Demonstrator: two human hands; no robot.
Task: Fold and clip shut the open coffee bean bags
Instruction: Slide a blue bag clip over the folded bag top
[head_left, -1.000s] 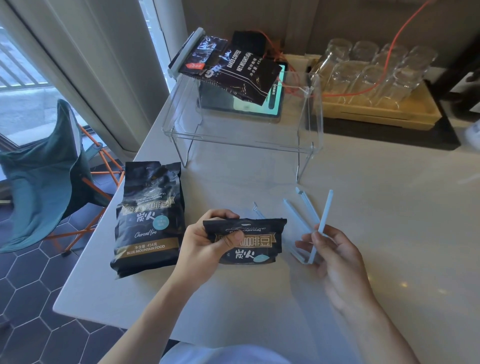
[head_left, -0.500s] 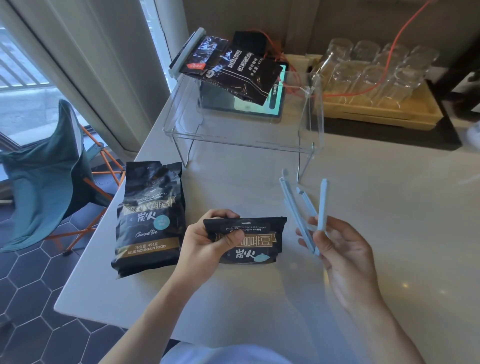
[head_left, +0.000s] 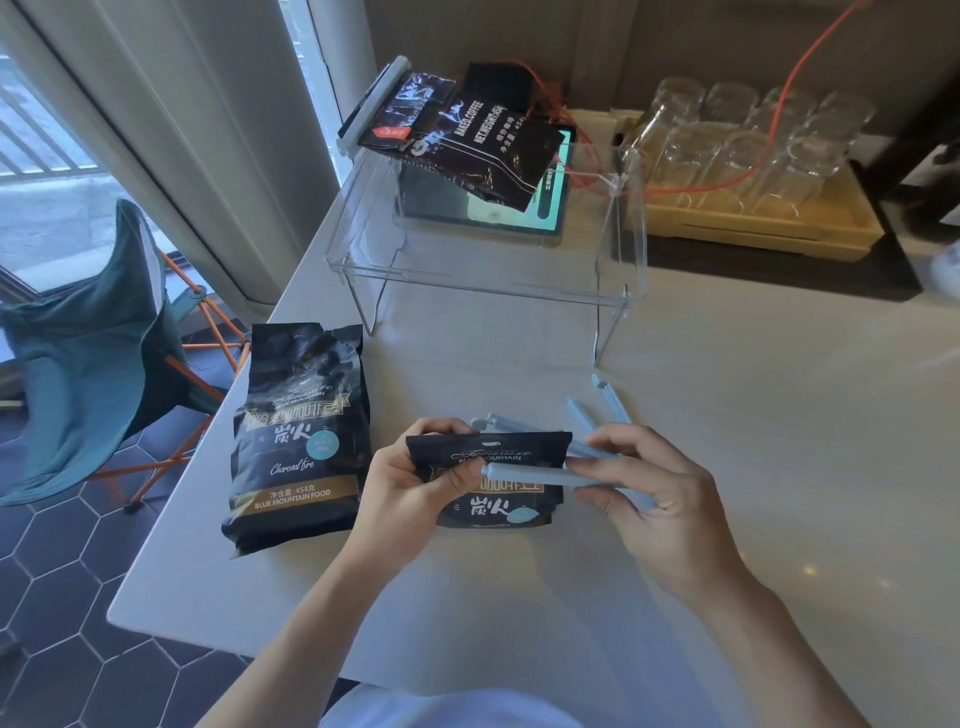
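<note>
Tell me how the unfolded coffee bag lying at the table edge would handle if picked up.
The unfolded coffee bag looks bulging, so probably hefty. Its crinkled film likely flexes and sags. The open top may spill if tipped.

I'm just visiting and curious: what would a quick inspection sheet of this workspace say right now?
Surface: pale stone-look counter, mostly bare.
Job's things: small folded black coffee bag with a pale blue plastic clip across it; larger black coffee bag lying open-topped; clipped dark bags on a clear acrylic stand.
Clutter: spare blue clips; glass tumblers on a wooden tray.
Grippers: left hand holds the bag; right hand holds the clip.
Cables: orange cord.
Surroundings: teal folding chair, window.
</note>
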